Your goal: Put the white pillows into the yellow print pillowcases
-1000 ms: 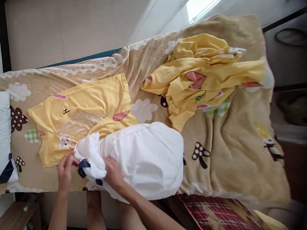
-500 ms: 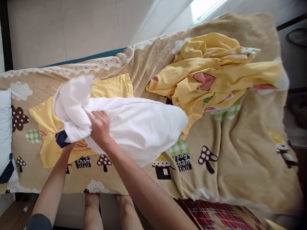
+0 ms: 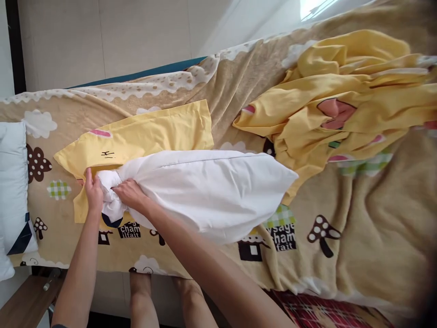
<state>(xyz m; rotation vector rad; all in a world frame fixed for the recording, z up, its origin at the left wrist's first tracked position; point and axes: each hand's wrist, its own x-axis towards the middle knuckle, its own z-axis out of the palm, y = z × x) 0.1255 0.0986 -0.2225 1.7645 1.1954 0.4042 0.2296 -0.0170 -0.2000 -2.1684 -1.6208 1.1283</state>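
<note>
white pillow (image 3: 211, 191) mid-frame, long axis pretty much left-to-right, bunched end pointing left over yellow cloth (image 3: 160, 130) | pinched there by right hand (image 3: 129, 192), nearer the bulk | left hand (image 3: 94, 193) at the leftmost tip, can't tell if gripping tbh

White pillow (image 3: 211, 191) overlies near side of yellow pillowcase (image 3: 153, 132), blocking it; passage: blanket (image 3: 225, 114) gap between pillowcase and crumpled yellow cloth (image 3: 303, 102).

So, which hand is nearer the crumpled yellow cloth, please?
Right. The right hand grips the white pillow, left of that crumpled cloth; the left hand is farther left.
</note>
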